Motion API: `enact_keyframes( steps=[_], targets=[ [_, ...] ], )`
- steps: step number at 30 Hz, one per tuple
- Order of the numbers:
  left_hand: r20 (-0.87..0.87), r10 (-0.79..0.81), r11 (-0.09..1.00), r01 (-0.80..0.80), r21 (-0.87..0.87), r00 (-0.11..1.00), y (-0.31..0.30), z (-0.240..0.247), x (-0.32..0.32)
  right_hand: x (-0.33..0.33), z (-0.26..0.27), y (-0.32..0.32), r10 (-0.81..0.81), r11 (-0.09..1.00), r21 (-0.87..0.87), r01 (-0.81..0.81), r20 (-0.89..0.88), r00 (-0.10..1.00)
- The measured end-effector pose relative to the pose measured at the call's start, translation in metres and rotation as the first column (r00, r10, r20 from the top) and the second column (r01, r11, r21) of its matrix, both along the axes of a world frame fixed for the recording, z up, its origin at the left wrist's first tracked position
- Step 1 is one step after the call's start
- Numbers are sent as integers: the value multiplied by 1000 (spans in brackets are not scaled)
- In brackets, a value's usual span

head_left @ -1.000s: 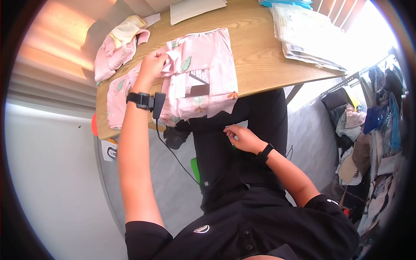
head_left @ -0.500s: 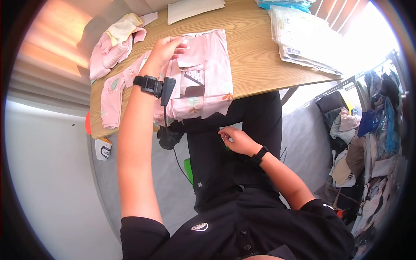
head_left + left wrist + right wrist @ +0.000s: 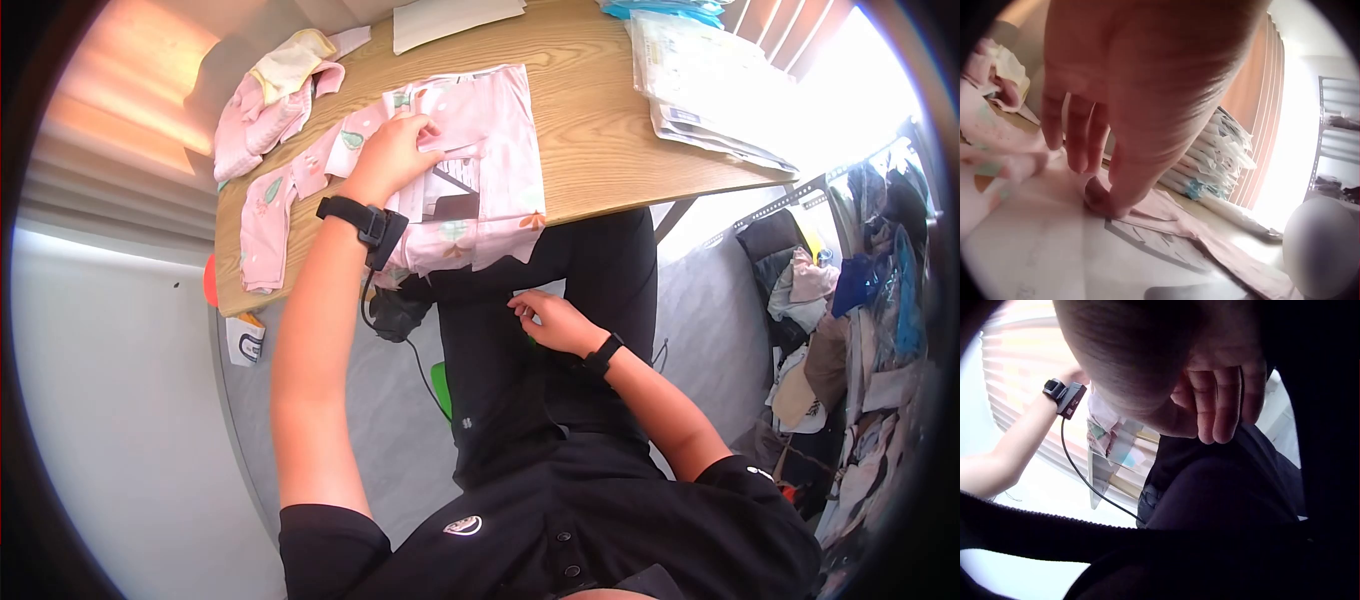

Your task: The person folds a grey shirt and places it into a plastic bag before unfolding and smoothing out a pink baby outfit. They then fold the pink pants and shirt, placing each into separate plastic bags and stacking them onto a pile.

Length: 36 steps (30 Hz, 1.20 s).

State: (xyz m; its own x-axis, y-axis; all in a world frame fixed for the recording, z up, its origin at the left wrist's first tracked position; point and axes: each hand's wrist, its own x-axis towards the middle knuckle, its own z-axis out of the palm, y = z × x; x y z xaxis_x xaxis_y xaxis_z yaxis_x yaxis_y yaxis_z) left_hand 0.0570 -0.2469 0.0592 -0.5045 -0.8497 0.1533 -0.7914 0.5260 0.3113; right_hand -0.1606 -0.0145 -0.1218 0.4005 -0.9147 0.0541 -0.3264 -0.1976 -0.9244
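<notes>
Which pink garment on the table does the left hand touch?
The flat leaf-print garment at the near edge; the left hand rests on it. The crumpled bundle lies apart.

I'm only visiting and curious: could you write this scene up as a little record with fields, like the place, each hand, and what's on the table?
place: a person seated at a wooden table
left hand: fingertips down on the pink garment; pressing or pinching, cannot tell
right hand: rests on the lap, fingers loosely curled, holding nothing
garment: folded, leaf print, near edge hangs over the table's edge
also on table: heap of pink clothes at the left, stack of packets at the right
</notes>
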Motion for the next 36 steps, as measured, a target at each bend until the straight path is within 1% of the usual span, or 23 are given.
enact_keyframes(
  steps=[3, 6, 9, 12, 13, 15, 18, 21, 24, 27, 30, 33, 36],
  targets=[
    [31, 45, 999, -45, -6, 999, 3, 2, 1, -1, 2, 0, 1, 1000, 8, -1, -4, 1000],
    [51, 45, 999, -44, -20, 998, 1, -1, 10, -1, 3, 0, 2, 1000, 12, -2, -3, 1000],
    [-22, 65, 993, -63, 96, 998, -2, -3, 21, -2, 4, 0, 4, 1000, 10, -4, -8, 1000],
    [-240, 157, 981, -123, 153, 958, -3, -1, 34, -2, 3, 0, 9, 1000, 9, -9, -13, 1000],
    [-212, 287, 946, -242, 215, 934, -7, -2, 47, -2, 2, -1, 10, 1000, 8, -10, -12, 1000],
    [-125, 519, 826, -459, 327, 846, -18, -3, 74, -2, 1, 1, 7, 1000, 4, -7, -14, 1000],
    [-51, 671, 636, -538, 554, 740, -4, 14, 91, -1, -1, 0, 16, 1000, -1, -17, -20, 1000],
    [-313, 745, 602, -391, 697, 589, 10, 13, 106, 0, -1, -1, 24, 1000, 17, -24, -17, 1000],
    [-414, 808, 488, -83, 869, 419, 18, 19, 114, 1, 0, -1, 32, 999, 33, -31, -23, 999],
    [-503, 810, 486, 133, 864, 301, 9, 12, 123, 4, 0, -1, 41, 999, 31, -40, -27, 999],
    [-546, 829, 510, 241, 826, 117, 2, 11, 119, 5, -6, -3, 51, 998, 24, -50, -26, 998],
    [-553, 830, 553, 220, 803, -68, -8, 3, 117, 5, -6, -1, 42, 999, 20, -42, -24, 999],
    [-588, 774, 631, 209, 747, -237, -21, -14, 125, 5, -6, -1, 37, 999, 9, -37, -16, 999]
  ],
)
